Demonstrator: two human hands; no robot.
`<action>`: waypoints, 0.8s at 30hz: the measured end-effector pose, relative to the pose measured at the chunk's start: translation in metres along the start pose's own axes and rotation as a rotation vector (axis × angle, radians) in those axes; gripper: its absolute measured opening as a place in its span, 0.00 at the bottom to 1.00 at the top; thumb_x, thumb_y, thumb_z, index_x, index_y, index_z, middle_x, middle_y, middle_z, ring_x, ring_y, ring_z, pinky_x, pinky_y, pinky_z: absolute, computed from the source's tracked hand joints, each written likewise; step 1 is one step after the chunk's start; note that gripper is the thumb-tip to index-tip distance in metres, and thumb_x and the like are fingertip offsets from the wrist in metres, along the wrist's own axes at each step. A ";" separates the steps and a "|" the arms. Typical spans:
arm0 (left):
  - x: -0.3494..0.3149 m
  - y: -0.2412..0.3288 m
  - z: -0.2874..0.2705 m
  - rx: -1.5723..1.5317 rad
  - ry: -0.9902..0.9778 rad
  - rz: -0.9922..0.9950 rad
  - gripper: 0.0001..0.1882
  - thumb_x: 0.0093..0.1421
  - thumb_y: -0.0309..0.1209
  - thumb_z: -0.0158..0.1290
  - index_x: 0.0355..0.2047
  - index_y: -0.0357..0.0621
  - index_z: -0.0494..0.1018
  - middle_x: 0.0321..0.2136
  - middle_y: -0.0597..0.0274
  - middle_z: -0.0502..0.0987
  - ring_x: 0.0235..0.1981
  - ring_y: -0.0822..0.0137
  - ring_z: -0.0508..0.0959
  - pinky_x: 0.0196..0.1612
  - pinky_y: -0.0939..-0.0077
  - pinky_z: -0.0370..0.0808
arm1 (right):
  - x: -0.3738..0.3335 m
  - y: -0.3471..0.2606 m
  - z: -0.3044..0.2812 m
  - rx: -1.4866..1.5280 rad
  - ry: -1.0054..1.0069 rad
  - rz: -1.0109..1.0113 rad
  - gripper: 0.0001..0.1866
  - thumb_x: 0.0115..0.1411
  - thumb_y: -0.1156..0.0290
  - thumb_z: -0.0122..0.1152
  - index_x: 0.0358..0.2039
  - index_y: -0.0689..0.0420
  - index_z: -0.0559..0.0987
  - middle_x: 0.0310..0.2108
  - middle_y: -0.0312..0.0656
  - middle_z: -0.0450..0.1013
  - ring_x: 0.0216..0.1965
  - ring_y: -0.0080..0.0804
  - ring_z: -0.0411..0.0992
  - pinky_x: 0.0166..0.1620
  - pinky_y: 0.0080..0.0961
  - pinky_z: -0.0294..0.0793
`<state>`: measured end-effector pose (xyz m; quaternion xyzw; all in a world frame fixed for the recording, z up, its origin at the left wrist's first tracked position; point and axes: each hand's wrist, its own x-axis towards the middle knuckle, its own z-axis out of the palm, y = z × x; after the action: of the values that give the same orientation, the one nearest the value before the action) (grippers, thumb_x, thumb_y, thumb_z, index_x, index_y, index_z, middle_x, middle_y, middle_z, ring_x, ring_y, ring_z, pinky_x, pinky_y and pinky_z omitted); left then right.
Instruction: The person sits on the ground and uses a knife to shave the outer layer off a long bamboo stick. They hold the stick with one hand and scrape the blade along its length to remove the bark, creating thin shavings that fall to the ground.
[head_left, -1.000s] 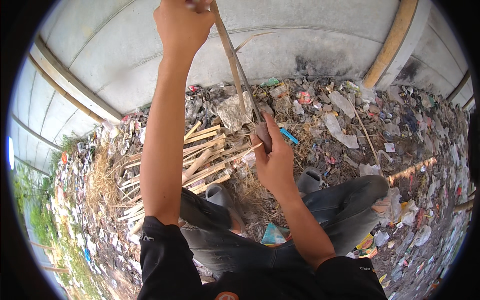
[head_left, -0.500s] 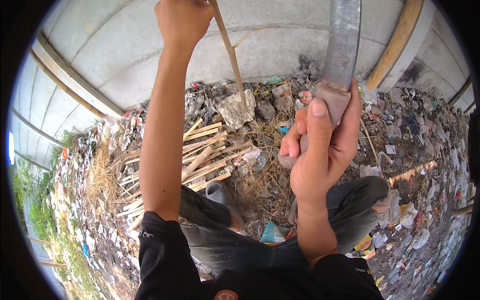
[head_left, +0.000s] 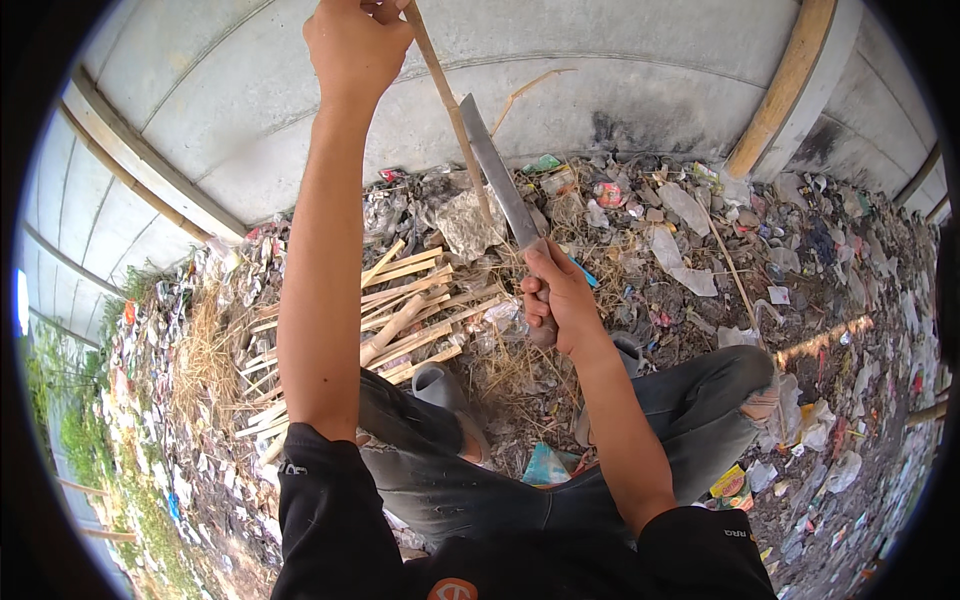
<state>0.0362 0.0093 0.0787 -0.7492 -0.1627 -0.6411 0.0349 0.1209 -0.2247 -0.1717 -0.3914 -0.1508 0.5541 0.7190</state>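
Observation:
My left hand (head_left: 358, 45) is raised at the top edge, its fingers closed around the upper part of a thin bamboo stick (head_left: 438, 72). The stick slants down, its lower end on a pale rough block (head_left: 466, 230) on the ground. In front of me my right hand (head_left: 562, 295) grips the handle of a machete (head_left: 497, 172). The blade points up and leftward, its tip touching or very close to the stick. A thin side twig (head_left: 522, 90) sticks out behind the blade; whether it is still joined to the stick cannot be made out.
Split bamboo strips (head_left: 400, 318) lie piled left of centre, beside dry straw (head_left: 205, 350). A concrete panel wall (head_left: 620, 90) rises ahead, with a bamboo pole (head_left: 785, 85) against its post. Litter covers the ground around my bent knees (head_left: 735, 385).
My right hand has swung the machete down and to the left, from upright near me to against the stick. My left hand has shifted slightly left; the side twig sits at a changed angle.

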 end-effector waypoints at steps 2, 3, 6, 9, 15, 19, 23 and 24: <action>0.000 -0.007 0.002 -0.002 0.019 -0.019 0.10 0.52 0.15 0.52 0.33 0.38 0.80 0.24 0.52 0.80 0.28 0.58 0.81 0.35 0.67 0.76 | -0.006 -0.026 -0.002 0.061 -0.003 0.133 0.30 0.66 0.66 0.65 0.67 0.54 0.68 0.24 0.31 0.69 0.17 0.15 0.64 0.18 0.24 0.64; 0.000 -0.006 0.001 0.017 0.009 -0.011 0.10 0.52 0.15 0.52 0.33 0.38 0.80 0.24 0.52 0.81 0.28 0.58 0.81 0.34 0.67 0.76 | -0.014 -0.033 0.009 -0.111 0.027 0.047 0.29 0.67 0.66 0.64 0.66 0.57 0.69 0.27 0.31 0.71 0.21 0.14 0.64 0.24 0.21 0.67; -0.002 -0.002 0.001 0.051 -0.020 0.000 0.11 0.52 0.15 0.52 0.33 0.38 0.80 0.24 0.53 0.81 0.27 0.59 0.81 0.34 0.68 0.76 | -0.019 -0.031 0.035 -0.473 0.023 -0.373 0.27 0.69 0.69 0.62 0.65 0.63 0.69 0.29 0.33 0.72 0.25 0.14 0.65 0.30 0.17 0.68; -0.001 -0.003 0.005 0.028 -0.011 -0.002 0.11 0.52 0.15 0.52 0.33 0.38 0.80 0.24 0.53 0.81 0.27 0.59 0.81 0.34 0.68 0.76 | -0.030 -0.036 0.064 -0.578 0.038 -0.679 0.26 0.69 0.72 0.59 0.65 0.68 0.68 0.32 0.34 0.73 0.29 0.14 0.66 0.33 0.15 0.67; 0.002 -0.004 0.004 0.050 -0.009 -0.025 0.08 0.54 0.17 0.54 0.33 0.38 0.80 0.24 0.52 0.81 0.29 0.61 0.82 0.34 0.67 0.76 | -0.014 -0.005 0.063 -0.807 0.124 -0.941 0.27 0.69 0.74 0.59 0.66 0.65 0.67 0.36 0.49 0.80 0.36 0.25 0.80 0.40 0.20 0.76; -0.004 -0.009 -0.003 -0.017 -0.003 0.041 0.06 0.56 0.18 0.56 0.33 0.38 0.80 0.25 0.51 0.81 0.29 0.61 0.82 0.36 0.67 0.76 | 0.027 0.066 -0.026 -1.155 0.185 -0.273 0.29 0.69 0.66 0.59 0.67 0.61 0.67 0.48 0.58 0.79 0.52 0.47 0.79 0.51 0.37 0.79; -0.004 0.008 -0.009 -0.026 -0.086 0.049 0.04 0.57 0.18 0.57 0.32 0.37 0.79 0.27 0.51 0.82 0.30 0.60 0.82 0.38 0.67 0.76 | 0.048 0.094 -0.074 -1.106 0.198 -0.481 0.30 0.69 0.63 0.60 0.69 0.56 0.66 0.43 0.50 0.81 0.42 0.42 0.82 0.42 0.35 0.80; -0.010 0.004 -0.015 -0.010 -0.098 0.014 0.03 0.57 0.18 0.57 0.32 0.37 0.79 0.27 0.52 0.82 0.30 0.60 0.82 0.38 0.67 0.77 | 0.047 0.094 -0.067 -0.883 0.170 -0.292 0.30 0.69 0.63 0.61 0.69 0.55 0.66 0.40 0.47 0.79 0.37 0.38 0.79 0.38 0.34 0.79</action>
<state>0.0216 -0.0002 0.0721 -0.7810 -0.1556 -0.6042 0.0276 0.1162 -0.2002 -0.2940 -0.6783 -0.3660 0.2963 0.5641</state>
